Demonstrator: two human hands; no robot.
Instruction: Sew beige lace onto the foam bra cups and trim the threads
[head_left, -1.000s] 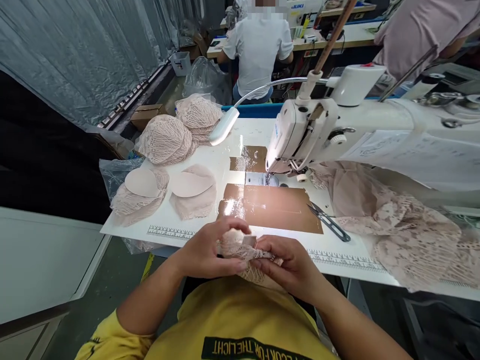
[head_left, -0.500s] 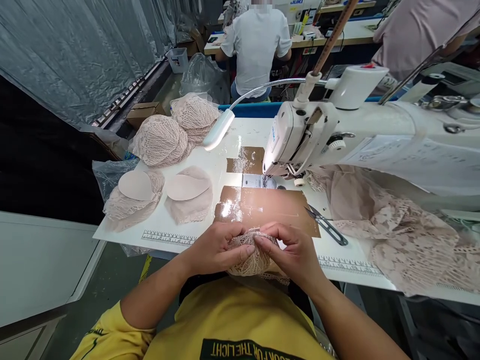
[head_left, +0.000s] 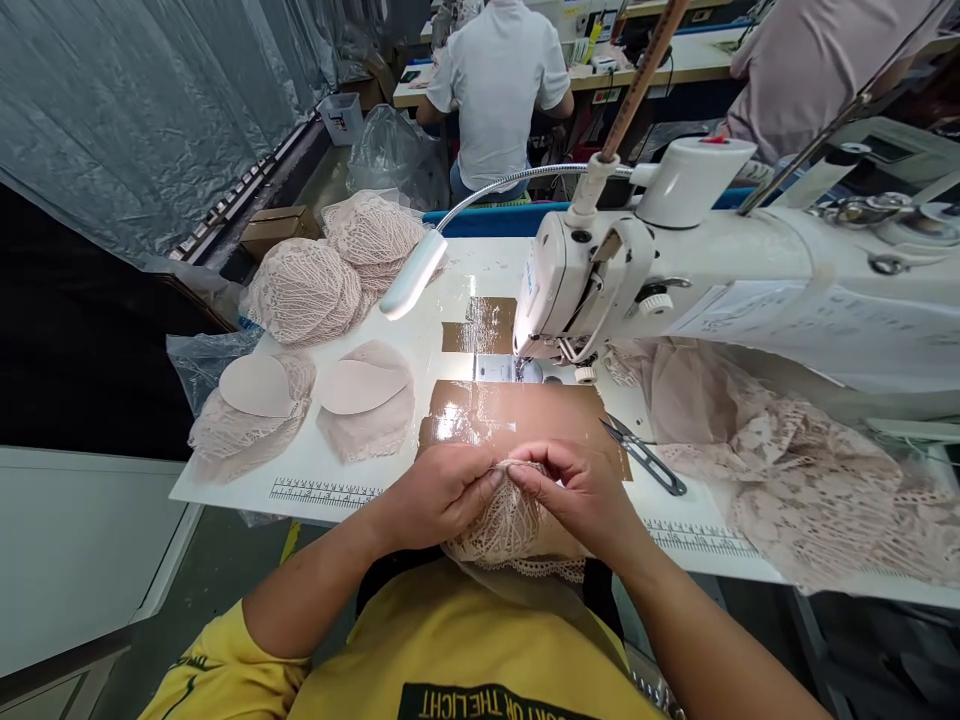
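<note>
A beige lace bra cup (head_left: 501, 525) hangs over the table's front edge, close to my body, with a scalloped lace trim along its lower side. My left hand (head_left: 450, 492) pinches its upper edge between thumb and forefinger. Right beside that grip, my right hand (head_left: 576, 490) is closed on the same edge, the fingertips of both hands almost meeting. Just beyond them, brown tape (head_left: 517, 410) covers part of the white table (head_left: 450, 262). Thread snips (head_left: 645, 458) lie to the right of my right hand, apart from it.
The sewing machine (head_left: 592, 275) stands behind the tape, its lamp (head_left: 414, 272) reaching left. Stacked lace cups (head_left: 300, 290) and smooth oval pads (head_left: 364, 387) lie at the left. Lace fabric (head_left: 817, 480) is heaped at the right. A person in white (head_left: 501, 90) sits beyond.
Both hands still pinch the lace cup's edge, the fingers now closer together. More of the cup and its trim shows below them. The whole view has shifted slightly.
</note>
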